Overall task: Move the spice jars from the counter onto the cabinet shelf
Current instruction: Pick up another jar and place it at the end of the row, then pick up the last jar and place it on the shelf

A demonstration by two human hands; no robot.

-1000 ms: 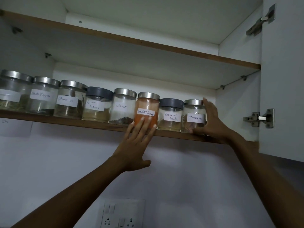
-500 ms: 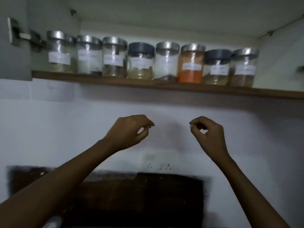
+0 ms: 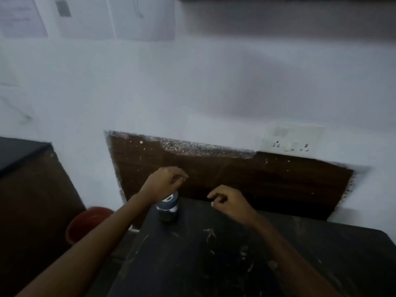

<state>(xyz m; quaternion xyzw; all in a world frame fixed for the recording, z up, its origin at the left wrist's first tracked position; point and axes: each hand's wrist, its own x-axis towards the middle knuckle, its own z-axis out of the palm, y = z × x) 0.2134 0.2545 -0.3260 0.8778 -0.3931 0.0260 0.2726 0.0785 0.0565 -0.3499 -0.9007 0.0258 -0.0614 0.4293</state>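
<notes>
The dark-lidded spice jar [image 3: 168, 209] stands upright on the counter [image 3: 214, 264] at lower centre, just below my left hand [image 3: 165, 183], my right hand [image 3: 230, 202] farther off; both are loosely curled, holding nothing.

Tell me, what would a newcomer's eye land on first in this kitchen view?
The left hand and right hand hover loosely curled and empty over a dark counter. Just below the left hand stands one dark-lidded jar, near the counter's back left corner. A red bucket sits beyond the counter's left edge; a white wall socket is at upper right.
</notes>
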